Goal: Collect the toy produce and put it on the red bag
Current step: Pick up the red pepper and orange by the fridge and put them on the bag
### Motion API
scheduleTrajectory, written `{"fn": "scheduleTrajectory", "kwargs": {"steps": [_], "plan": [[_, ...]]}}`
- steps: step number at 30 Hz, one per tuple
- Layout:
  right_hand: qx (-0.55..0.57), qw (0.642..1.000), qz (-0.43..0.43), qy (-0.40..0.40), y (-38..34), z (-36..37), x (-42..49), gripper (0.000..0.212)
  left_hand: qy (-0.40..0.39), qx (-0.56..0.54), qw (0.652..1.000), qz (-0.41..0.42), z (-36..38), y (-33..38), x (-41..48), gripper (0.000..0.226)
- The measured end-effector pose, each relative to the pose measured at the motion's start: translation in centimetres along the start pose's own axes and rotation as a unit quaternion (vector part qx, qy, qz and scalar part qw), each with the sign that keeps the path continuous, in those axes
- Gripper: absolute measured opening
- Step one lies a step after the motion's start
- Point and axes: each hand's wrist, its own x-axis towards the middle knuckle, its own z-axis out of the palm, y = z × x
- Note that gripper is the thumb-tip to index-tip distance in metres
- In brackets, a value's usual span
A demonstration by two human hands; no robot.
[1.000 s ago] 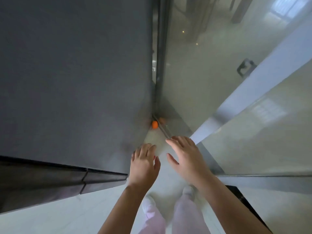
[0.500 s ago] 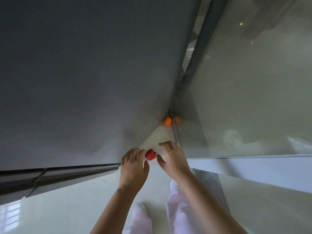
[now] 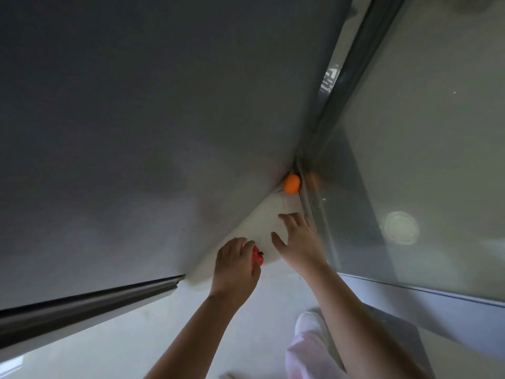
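A small orange toy fruit lies on the pale floor, wedged in the corner where a dark grey wall meets a glass panel. My right hand is stretched towards it with fingers spread, a short way below the fruit and not touching it. My left hand is curled around a small red toy fruit with a dark stem end; only part of the fruit shows past my fingers. The red bag is not in view.
The dark grey wall fills the left and top, with a metal skirting along its base. A glass panel in a metal frame closes the right side. My legs and a white shoe stand below on the pale floor.
The view has closed in on the corner. My left hand came to hold the red toy fruit, and my right hand has moved away from it towards the orange fruit.
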Motion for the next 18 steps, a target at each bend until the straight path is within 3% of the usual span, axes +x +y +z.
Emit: {"fn": "scheduleTrajectory", "kwargs": {"steps": [5,11,18], "plan": [[-0.016,1.0,0.008,-0.02,4.7,6.0,5.6,0.052,-0.03,0.011,0.999,0.017,7.7,-3.4,3.6,0.041],[-0.142,0.989,-0.034,0.022,8.9,10.5,11.1,0.053,-0.048,0.021,0.997,0.06,15.4,-7.7,6.2,0.05],[-0.14,0.99,-0.026,0.016,12.4,14.6,14.3,0.055,-0.049,0.026,0.993,0.107,21.1,-11.2,7.3,0.063]]}}
